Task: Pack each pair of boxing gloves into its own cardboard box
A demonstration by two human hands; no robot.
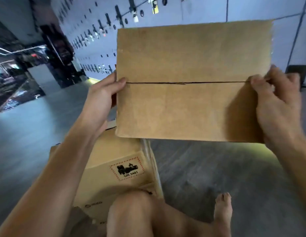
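Note:
I hold a closed brown cardboard box (pixel 188 79) up in front of me, its two flaps meeting in a dark seam across the middle. My left hand (pixel 104 94) grips its left edge, thumb on the seam. On the right edge, my right hand (pixel 277 103) holds the box with the thumb at the seam's other end. A second cardboard box (pixel 118 170) with a red-bordered UN 3481 label lies on the floor below, against my knee. No boxing gloves are in view.
My bare knee (pixel 131 212) and foot (pixel 223 209) rest on the grey floor (pixel 217 171). A wall of pale lockers (pixel 101 40) runs behind the box. Dark gym equipment (pixel 60 53) stands far left.

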